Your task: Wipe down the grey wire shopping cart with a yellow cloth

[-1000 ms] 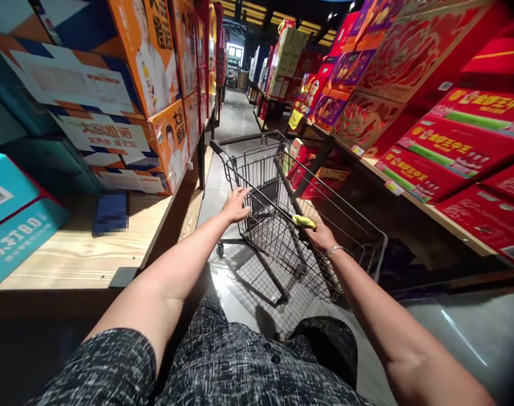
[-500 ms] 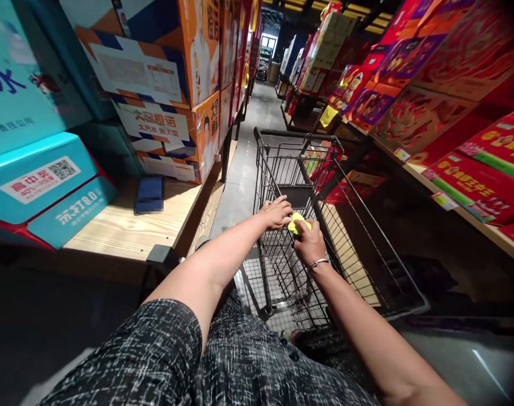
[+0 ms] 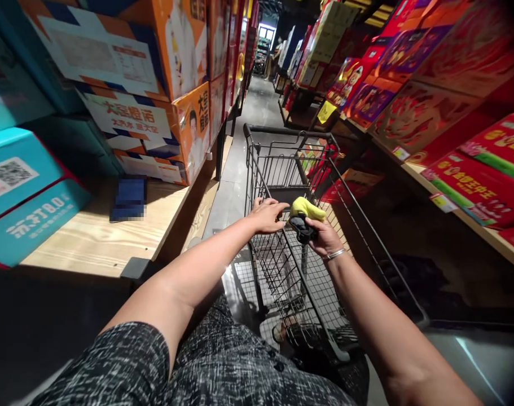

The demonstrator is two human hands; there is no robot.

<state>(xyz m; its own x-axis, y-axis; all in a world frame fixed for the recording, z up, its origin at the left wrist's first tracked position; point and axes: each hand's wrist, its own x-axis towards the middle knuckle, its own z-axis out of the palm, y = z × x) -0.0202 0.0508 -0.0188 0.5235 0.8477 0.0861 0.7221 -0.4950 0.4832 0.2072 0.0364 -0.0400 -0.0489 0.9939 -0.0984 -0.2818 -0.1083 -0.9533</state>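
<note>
A black wire shopping cart (image 3: pixel 297 285) stands in front of me. My left hand (image 3: pixel 268 216) is at its near side rail, fingers bent over the rail and one finger stretched to the right. My right hand (image 3: pixel 325 238) is closed on a cloth (image 3: pixel 308 210), bright yellow on top with a dark, bunched part below. The cloth is held above the cart basket, just right of the left fingertips. A thin bracelet circles the right wrist.
Left, a wooden shelf (image 3: pixel 155 225) carries orange drink cartons (image 3: pixel 189 127), turquoise boxes (image 3: pixel 23 197) and a dark blue flat object (image 3: pixel 128 197). Right, another shelf (image 3: pixel 464 217) bears red gift boxes (image 3: pixel 477 175). The aisle floor (image 3: pixel 260 101) runs ahead between stacked goods.
My right hand has lifted and turned over with the cloth, showing its dark part. My left hand has shifted slightly left along with the view. The shelf on the left sits further left.
</note>
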